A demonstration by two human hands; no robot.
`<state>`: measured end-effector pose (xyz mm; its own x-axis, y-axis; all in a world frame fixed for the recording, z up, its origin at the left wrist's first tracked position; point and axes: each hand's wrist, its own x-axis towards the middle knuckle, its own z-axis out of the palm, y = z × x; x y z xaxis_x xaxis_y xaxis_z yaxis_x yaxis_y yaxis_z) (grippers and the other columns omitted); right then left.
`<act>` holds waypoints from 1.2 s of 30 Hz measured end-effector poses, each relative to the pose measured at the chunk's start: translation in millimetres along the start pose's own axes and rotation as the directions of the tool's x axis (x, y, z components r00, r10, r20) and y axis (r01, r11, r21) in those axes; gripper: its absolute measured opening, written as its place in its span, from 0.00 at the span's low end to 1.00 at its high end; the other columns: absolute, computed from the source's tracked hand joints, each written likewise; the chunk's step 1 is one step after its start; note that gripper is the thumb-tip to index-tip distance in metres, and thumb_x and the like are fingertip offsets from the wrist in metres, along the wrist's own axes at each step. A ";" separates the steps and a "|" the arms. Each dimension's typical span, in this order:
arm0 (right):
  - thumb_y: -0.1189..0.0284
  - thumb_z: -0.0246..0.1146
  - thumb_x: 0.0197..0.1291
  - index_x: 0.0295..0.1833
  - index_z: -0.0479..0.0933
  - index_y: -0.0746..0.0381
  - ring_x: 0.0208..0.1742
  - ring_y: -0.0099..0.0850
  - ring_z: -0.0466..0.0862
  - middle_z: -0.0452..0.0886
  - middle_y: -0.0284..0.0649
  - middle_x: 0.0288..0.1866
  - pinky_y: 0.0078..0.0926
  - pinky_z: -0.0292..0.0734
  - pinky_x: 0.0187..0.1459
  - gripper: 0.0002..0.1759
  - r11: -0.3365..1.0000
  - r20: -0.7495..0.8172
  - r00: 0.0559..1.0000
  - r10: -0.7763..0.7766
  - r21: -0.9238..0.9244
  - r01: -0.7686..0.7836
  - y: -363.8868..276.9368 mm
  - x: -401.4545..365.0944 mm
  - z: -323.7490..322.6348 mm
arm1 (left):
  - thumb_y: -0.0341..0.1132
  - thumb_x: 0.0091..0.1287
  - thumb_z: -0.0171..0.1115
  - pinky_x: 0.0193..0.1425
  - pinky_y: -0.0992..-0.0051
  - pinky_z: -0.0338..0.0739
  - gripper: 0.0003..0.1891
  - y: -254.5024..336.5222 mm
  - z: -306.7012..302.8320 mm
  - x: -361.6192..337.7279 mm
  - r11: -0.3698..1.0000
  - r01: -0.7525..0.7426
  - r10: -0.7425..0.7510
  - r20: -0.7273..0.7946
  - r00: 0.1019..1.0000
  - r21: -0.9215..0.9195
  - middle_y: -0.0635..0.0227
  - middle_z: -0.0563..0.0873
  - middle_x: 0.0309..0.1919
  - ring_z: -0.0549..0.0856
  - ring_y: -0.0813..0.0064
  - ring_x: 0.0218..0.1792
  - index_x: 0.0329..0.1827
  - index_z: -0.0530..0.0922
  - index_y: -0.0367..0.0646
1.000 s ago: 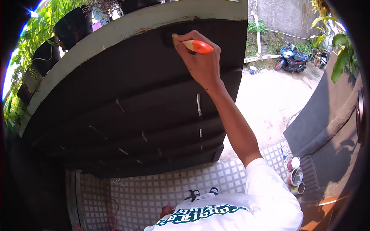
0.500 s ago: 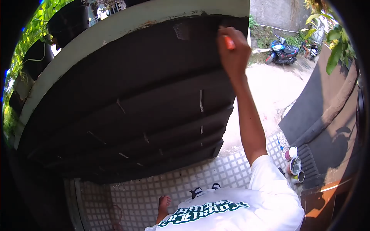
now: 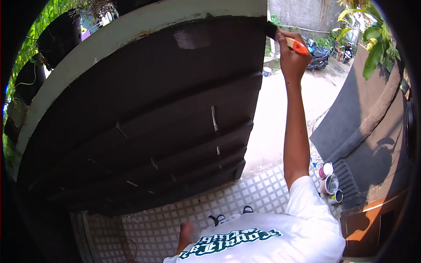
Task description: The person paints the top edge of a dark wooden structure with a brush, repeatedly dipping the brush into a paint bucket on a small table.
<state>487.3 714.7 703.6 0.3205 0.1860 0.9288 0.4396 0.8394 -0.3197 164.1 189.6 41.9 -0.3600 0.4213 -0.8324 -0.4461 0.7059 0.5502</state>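
The right hand [image 3: 292, 61] is closed tight around the paintbrush [image 3: 299, 46] at the top of the gate [image 3: 175, 101]. It seems light, bristles soft; hold the stiff handle.

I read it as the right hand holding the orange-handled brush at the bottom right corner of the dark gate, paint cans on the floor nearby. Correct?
Not the bottom: the head view shows the right hand holding the orange-handled brush at the top right corner of the dark gate. The paint cans are on the floor nearby.
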 end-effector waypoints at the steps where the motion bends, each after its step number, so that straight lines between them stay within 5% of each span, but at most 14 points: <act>1: 0.72 0.72 0.67 0.43 0.88 0.58 0.37 0.24 0.91 0.91 0.36 0.36 0.25 0.82 0.39 0.03 1.000 0.014 1.000 -0.021 0.006 0.021 1.4 -0.1 4.0 | 0.44 0.76 0.59 0.61 0.59 0.83 0.18 1.2 4.3 -2.6 1.000 -0.004 0.004 -0.017 1.000 0.003 0.59 0.86 0.56 0.87 0.59 0.54 0.59 0.77 0.40; 6: 0.76 0.71 0.63 0.44 0.84 0.58 0.44 0.45 0.92 0.90 0.43 0.42 0.36 0.86 0.46 0.05 0.967 0.128 0.973 -0.190 0.196 0.163 -36.3 -27.9 42.1 | 0.44 0.74 0.59 0.55 0.60 0.83 0.17 -4.0 27.6 -6.6 0.999 0.049 -0.049 -0.015 0.999 -0.016 0.63 0.88 0.52 0.89 0.63 0.49 0.58 0.79 0.44; 9: 0.74 0.74 0.65 0.43 0.85 0.61 0.39 0.26 0.92 0.92 0.39 0.38 0.25 0.85 0.43 0.05 0.887 0.219 0.976 0.001 0.450 -0.102 -56.1 -28.1 33.1 | 0.44 0.72 0.60 0.53 0.60 0.83 0.17 -19.0 34.1 2.6 0.969 -0.123 0.113 0.060 0.992 0.215 0.64 0.89 0.51 0.90 0.65 0.47 0.58 0.79 0.46; 13: 0.72 0.74 0.66 0.43 0.87 0.61 0.37 0.21 0.90 0.92 0.35 0.34 0.22 0.83 0.41 0.05 0.902 0.158 0.987 0.032 0.421 -0.097 -3.4 -7.6 26.4 | 0.44 0.72 0.61 0.54 0.60 0.82 0.17 -20.5 45.5 -0.1 0.982 -0.093 0.083 0.068 0.994 0.167 0.64 0.89 0.52 0.90 0.65 0.47 0.58 0.79 0.46; 17: 0.71 0.72 0.68 0.43 0.88 0.59 0.37 0.21 0.90 0.91 0.35 0.34 0.22 0.82 0.39 0.04 0.997 -0.005 0.998 -0.062 0.055 0.062 23.7 18.0 -3.4 | 0.44 0.72 0.61 0.53 0.60 0.82 0.16 -7.4 55.3 -6.7 0.999 0.046 -0.046 -0.002 0.999 0.013 0.64 0.89 0.51 0.90 0.65 0.46 0.58 0.80 0.46; 23: 0.73 0.71 0.64 0.43 0.85 0.58 0.42 0.40 0.91 0.91 0.39 0.39 0.34 0.84 0.44 0.03 0.990 0.116 0.986 -0.121 0.086 0.112 0.0 -0.2 18.8 | 0.42 0.72 0.60 0.50 0.58 0.83 0.15 3.3 48.7 -5.3 0.996 0.086 -0.085 -0.030 0.996 0.026 0.65 0.90 0.48 0.91 0.64 0.46 0.56 0.81 0.46; 25: 0.74 0.72 0.65 0.43 0.85 0.59 0.40 0.35 0.92 0.91 0.39 0.38 0.31 0.84 0.42 0.03 0.973 0.139 0.969 -0.205 0.133 0.187 -11.0 -14.8 31.1 | 0.41 0.72 0.59 0.50 0.58 0.83 0.14 4.8 47.1 -7.9 0.997 0.078 -0.077 -0.044 0.996 0.028 0.65 0.90 0.48 0.91 0.64 0.46 0.55 0.81 0.46; 28: 0.75 0.73 0.66 0.43 0.85 0.61 0.39 0.29 0.92 0.92 0.39 0.37 0.27 0.84 0.39 0.04 0.918 0.217 0.975 -0.049 0.393 -0.041 -44.2 -27.6 24.3 | 0.41 0.71 0.59 0.49 0.59 0.83 0.13 6.4 47.7 -6.5 0.998 0.060 -0.059 -0.045 0.997 0.033 0.65 0.90 0.47 0.91 0.65 0.46 0.54 0.81 0.46; 31: 0.75 0.74 0.67 0.43 0.85 0.62 0.37 0.23 0.91 0.91 0.37 0.34 0.23 0.83 0.36 0.04 0.923 0.183 0.982 -0.056 0.384 -0.018 -31.5 -37.1 25.7 | 0.40 0.74 0.57 0.62 0.61 0.83 0.16 12.6 50.0 -11.8 0.997 0.052 -0.051 -0.008 0.999 0.065 0.59 0.87 0.55 0.90 0.60 0.53 0.58 0.78 0.42; 33: 0.74 0.74 0.68 0.44 0.86 0.62 0.36 0.21 0.90 0.90 0.36 0.33 0.21 0.82 0.36 0.04 0.928 0.178 0.984 0.013 0.363 -0.078 0.5 -37.4 19.4 | 0.40 0.75 0.56 0.62 0.61 0.82 0.16 12.6 45.0 -6.1 0.998 0.045 -0.046 0.029 0.998 0.044 0.58 0.86 0.54 0.89 0.60 0.54 0.59 0.78 0.41; 36: 0.76 0.72 0.69 0.43 0.86 0.62 0.40 0.26 0.91 0.91 0.39 0.38 0.24 0.84 0.41 0.02 0.997 0.074 0.996 0.051 0.056 -0.055 14.9 -29.2 -5.0 | 0.41 0.76 0.55 0.64 0.61 0.82 0.16 12.2 42.1 -15.3 0.999 0.036 -0.037 0.049 0.998 0.030 0.57 0.86 0.55 0.88 0.60 0.56 0.60 0.77 0.41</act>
<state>488.7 719.3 670.9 0.2800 0.2658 0.9225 0.3736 0.8550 -0.3597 198.6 215.7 58.5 -0.3029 0.4219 -0.8545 -0.4342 0.7371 0.5179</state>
